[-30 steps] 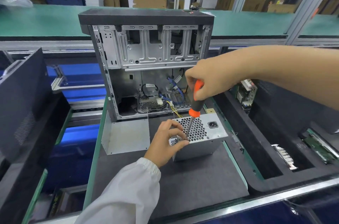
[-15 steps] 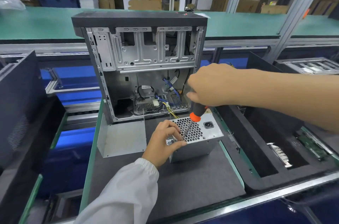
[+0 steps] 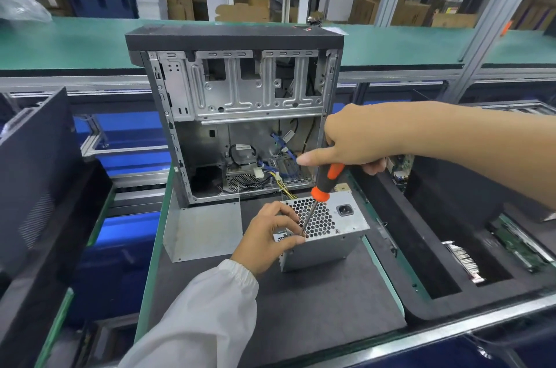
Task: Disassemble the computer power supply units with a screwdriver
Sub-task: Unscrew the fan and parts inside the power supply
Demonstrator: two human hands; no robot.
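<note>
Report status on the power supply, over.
Right hand grips screwdriver, tip at grille corner. Left hand steadies power supply. Nothing blocking.

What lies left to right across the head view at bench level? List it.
Dark side panel → loose metal plate → left hand → power supply → black foam tray → circuit board.
</note>
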